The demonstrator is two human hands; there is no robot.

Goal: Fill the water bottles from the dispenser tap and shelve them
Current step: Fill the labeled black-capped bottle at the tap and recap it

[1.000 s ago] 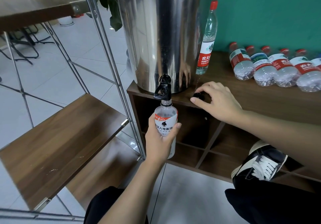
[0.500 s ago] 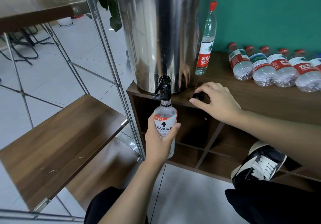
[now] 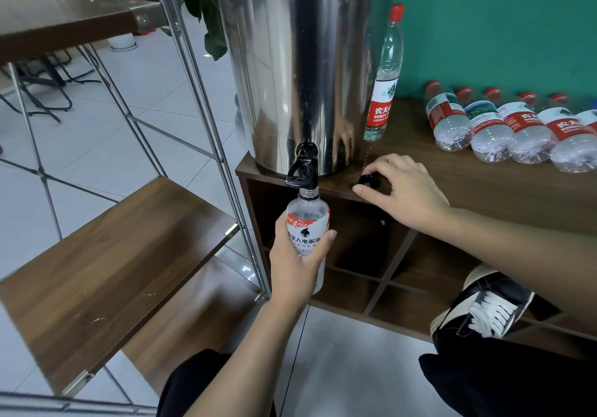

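Capped bottles (image 3: 504,125) lie beside the steel dispenser (image 3: 300,61).

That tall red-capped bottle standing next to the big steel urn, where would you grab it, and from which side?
Grip the tall bottle around its labelled middle, where the body is widest and straight-sided. It stands upright, close against the steel urn on its left, so I would come from the front or the right, where the cabinet top is bare. The slim neck higher up probably gives a weaker hold.
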